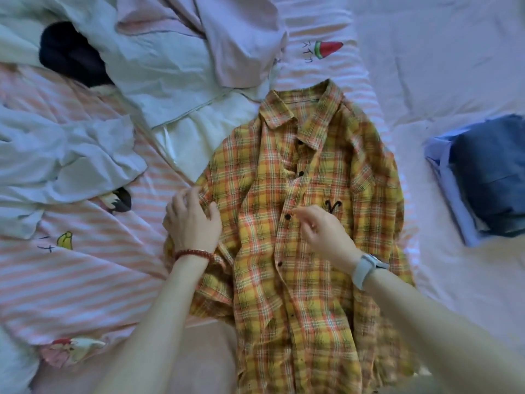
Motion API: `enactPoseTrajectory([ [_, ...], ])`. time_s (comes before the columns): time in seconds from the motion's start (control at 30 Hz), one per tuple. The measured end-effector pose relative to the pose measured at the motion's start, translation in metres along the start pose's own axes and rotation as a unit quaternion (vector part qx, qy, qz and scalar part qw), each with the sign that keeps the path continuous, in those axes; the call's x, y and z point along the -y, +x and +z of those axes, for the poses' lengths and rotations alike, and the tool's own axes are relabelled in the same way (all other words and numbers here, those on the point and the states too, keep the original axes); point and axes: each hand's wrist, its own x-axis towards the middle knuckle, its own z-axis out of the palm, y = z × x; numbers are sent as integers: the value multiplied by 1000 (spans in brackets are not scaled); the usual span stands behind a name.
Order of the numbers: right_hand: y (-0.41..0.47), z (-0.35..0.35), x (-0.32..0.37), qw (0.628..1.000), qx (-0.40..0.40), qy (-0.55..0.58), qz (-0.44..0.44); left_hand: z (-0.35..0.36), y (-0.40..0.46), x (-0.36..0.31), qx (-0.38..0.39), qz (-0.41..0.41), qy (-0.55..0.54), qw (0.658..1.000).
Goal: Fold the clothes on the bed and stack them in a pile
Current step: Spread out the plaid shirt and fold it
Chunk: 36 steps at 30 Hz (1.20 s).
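Plaid shirt (301, 223) spread face-up mid-bed. Left hand (193, 220) laid flat on the sleeve edge, fingers relaxed; right hand (321, 231) hovering loose by the placket, gripping nothing. Light, soft, floppy cloth, probably — best pinched at shoulder seam and hem.

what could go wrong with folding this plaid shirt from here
1. The plaid shirt lies wrinkled, its left sleeve bunched under the left hand; folding now would likely trap creases.
2. The unfolded white clothes touch the shirt's shoulder, so a fold could drag them in.
3. The folded pile sits at the bed's far right; carrying the shirt there may loosen the fold.
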Motion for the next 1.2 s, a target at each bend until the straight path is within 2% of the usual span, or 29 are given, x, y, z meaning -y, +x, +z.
enactPoseTrajectory([
  [0.07, 25, -27, -5, 996, -45, -68, -33, 3, 15, -24, 10, 80, -13, 997],
  [0.2, 89, -78, -9, 969, -72, -204, -121, 13, 65, -79, 57, 234, -1, 971],
  [0.3, 143, -103, -11, 947, -32, -284, -146, 25, 107, -115, 80, 299, 34, 950],
  [0.37, 171, -108, -10, 941, 19, -310, -132, 37, 132, -135, 86, 324, 73, 939],
  [0.43, 187, -109, -11, 939, 47, -320, -118, 48, 151, -151, 125, 336, 113, 927],
  [0.5, 193, -108, -16, 937, 35, -326, -117, 60, 166, -163, 181, 343, 169, 906],
  [0.6, 189, -113, -27, 954, -59, -273, -107, 69, 185, -175, 200, 354, 210, 889],
  [0.67, 183, -117, -30, 961, -124, -227, -98, 70, 196, -181, 166, 349, 158, 908],
  [0.77, 183, -116, -26, 962, -167, -198, -92, 69, 207, -186, 87, 313, 93, 941],
  [0.9, 202, -93, -16, 971, -163, -175, -10, 74, 203, -186, 64, 271, 147, 949],
  [1.0, 213, -80, -15, 986, -155, -37, 48, 72, 180, -181, 18, 221, 85, 972],
  [1.07, 209, -75, -19, 991, -128, 24, 37, 68, 151, -171, -23, 195, 2, 981],
  [1.13, 196, -74, -23, 993, -114, 27, -2, 68, 111, -154, -11, 188, -65, 980],
  [1.2, 186, -78, -26, 992, -120, 7, -38, 70, 73, -136, 25, 153, -89, 984],
])
